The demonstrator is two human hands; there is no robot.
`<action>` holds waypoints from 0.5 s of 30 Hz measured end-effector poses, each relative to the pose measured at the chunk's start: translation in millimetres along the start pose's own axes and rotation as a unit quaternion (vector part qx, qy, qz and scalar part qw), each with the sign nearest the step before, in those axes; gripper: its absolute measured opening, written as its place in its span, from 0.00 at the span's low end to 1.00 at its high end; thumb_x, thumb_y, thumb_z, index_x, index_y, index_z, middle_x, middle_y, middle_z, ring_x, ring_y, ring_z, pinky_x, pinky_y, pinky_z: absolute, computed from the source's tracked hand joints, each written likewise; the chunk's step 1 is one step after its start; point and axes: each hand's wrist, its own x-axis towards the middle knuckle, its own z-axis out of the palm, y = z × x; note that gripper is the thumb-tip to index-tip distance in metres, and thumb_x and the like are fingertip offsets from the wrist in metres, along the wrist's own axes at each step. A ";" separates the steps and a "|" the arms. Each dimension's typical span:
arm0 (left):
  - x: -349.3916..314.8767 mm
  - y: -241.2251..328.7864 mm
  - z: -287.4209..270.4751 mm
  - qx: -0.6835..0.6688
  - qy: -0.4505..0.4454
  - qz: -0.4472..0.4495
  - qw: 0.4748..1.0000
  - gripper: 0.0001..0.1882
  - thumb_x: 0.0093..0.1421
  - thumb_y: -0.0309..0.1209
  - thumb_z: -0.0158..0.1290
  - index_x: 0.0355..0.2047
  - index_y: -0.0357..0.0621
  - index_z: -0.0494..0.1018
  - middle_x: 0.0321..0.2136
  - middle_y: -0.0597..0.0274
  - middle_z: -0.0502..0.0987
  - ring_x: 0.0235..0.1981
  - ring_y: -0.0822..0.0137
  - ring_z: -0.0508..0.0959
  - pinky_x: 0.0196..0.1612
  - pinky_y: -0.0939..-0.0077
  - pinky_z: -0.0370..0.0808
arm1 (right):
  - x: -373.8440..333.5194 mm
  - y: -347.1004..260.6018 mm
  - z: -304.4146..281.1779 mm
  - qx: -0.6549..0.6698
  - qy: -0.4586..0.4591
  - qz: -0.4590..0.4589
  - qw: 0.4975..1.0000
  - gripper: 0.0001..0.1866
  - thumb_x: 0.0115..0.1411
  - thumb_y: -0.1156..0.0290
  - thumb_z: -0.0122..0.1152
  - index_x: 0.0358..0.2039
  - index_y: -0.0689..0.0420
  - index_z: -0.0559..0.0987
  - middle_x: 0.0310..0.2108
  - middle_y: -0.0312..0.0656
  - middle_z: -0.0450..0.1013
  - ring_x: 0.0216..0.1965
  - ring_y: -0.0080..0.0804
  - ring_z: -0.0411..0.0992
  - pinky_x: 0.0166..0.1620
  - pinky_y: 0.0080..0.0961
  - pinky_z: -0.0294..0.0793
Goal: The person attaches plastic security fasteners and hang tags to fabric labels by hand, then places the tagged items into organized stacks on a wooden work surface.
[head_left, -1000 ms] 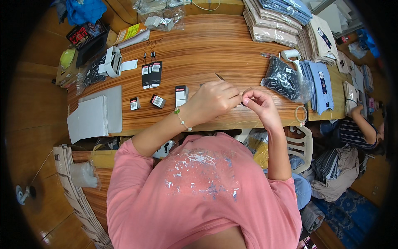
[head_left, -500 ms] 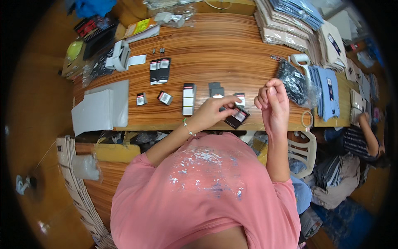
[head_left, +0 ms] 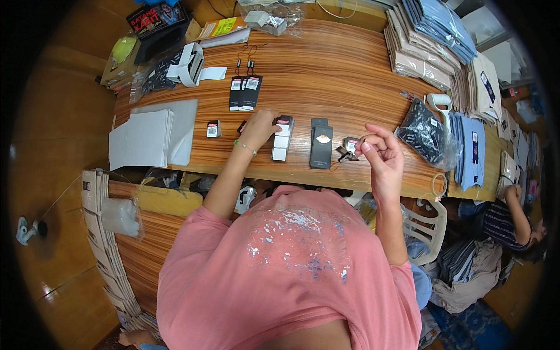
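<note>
My left hand (head_left: 258, 129) reaches over the table, thumb and fingers apart at the upper left edge of a column of black tags with white labels (head_left: 281, 146). A small tag stack (head_left: 241, 126) is partly hidden under that hand. My right hand (head_left: 382, 154) is raised at the right, thumb and forefinger pinched on something small and dark that I cannot make out. Beside it lie a dark cord with a fastener (head_left: 345, 155) and a small labelled tag stack (head_left: 352, 143). Black hang tags (head_left: 321, 153), the top one with a pale oval mark, lie between my hands.
Corded black tags (head_left: 245, 93) and another tag stack (head_left: 214, 129) lie farther left, near white sheets (head_left: 142, 140). At the right are a bagged dark bundle (head_left: 424, 128), a white handheld tool (head_left: 438, 102) and folded garments (head_left: 468, 146). Another person (head_left: 508, 219) sits far right.
My left hand has let go of the black tag and moved left to the labelled column. A longer hang tag now lies on the middle pile. My right hand stays raised, slightly lower.
</note>
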 end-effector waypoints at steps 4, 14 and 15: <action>2.9 -3.3 3.4 -0.114 0.015 -0.050 0.992 0.17 0.41 0.26 0.61 0.33 0.31 0.72 0.29 0.46 0.75 0.32 0.52 0.75 0.36 0.67 0.71 | 0.4 2.5 -2.1 0.010 -0.005 0.042 0.999 0.08 0.53 0.82 0.55 0.35 0.64 0.74 0.28 0.41 0.73 0.30 0.24 0.72 0.37 0.18 0.72; 9.6 -10.8 6.6 -0.128 0.020 -0.077 0.989 0.16 0.42 0.24 0.61 0.32 0.33 0.70 0.22 0.55 0.73 0.24 0.65 0.73 0.28 0.74 0.70 | -0.4 10.4 -4.1 0.044 -0.009 0.034 0.998 0.06 0.52 0.82 0.55 0.33 0.64 0.73 0.29 0.41 0.73 0.29 0.23 0.70 0.36 0.17 0.70; 9.2 -8.3 5.4 -0.116 0.028 -0.066 0.991 0.17 0.42 0.23 0.61 0.33 0.34 0.69 0.22 0.59 0.72 0.23 0.69 0.72 0.27 0.76 0.70 | 0.0 9.3 -3.4 0.044 -0.001 0.033 0.998 0.06 0.52 0.82 0.56 0.33 0.63 0.73 0.29 0.40 0.73 0.29 0.22 0.71 0.36 0.17 0.71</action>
